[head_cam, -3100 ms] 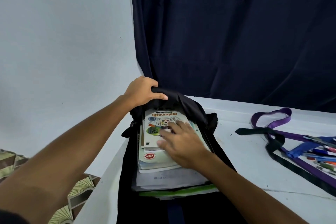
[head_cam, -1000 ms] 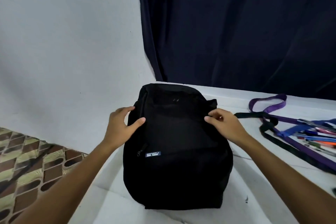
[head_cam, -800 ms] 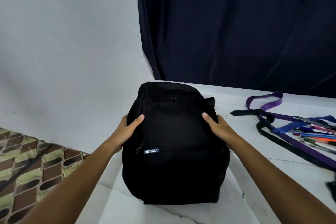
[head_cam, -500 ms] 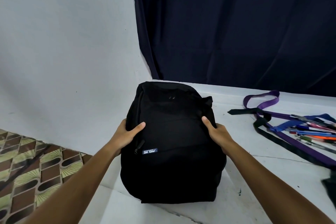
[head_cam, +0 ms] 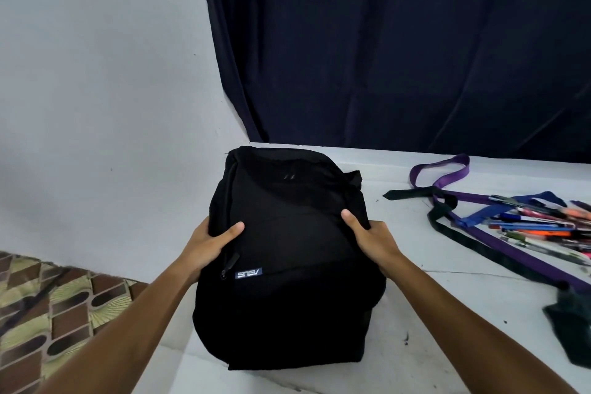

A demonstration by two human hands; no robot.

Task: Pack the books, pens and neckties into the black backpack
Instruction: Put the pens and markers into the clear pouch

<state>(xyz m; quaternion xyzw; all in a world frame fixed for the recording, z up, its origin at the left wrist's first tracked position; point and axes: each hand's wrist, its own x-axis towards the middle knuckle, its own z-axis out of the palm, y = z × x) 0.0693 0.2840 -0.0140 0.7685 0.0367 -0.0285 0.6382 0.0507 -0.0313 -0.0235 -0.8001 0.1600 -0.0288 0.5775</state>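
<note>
**Both hands grip closed backpack**

At frame centre, left hand (head_cam: 209, 241) clamps the black backpack's (head_cam: 287, 265) left side, thumb across the front, fingers curled behind. Right hand (head_cam: 372, 238) grips the right side the same way. Backpack lies flat on white table (head_cam: 447, 313), flap shut, contents hidden. Right of frame: pens (head_cam: 543, 228) piled, neckties (head_cam: 447, 201) strewn beside them. Dark curtain (head_cam: 383, 41) behind.

Soft, even, rather dim indoor light with no glare. The closed black fabric backpack (head_cam: 287, 233) loses nearly all detail between the hands. Wide-angle bending curves the edges; far corners look slightly soft.
</note>
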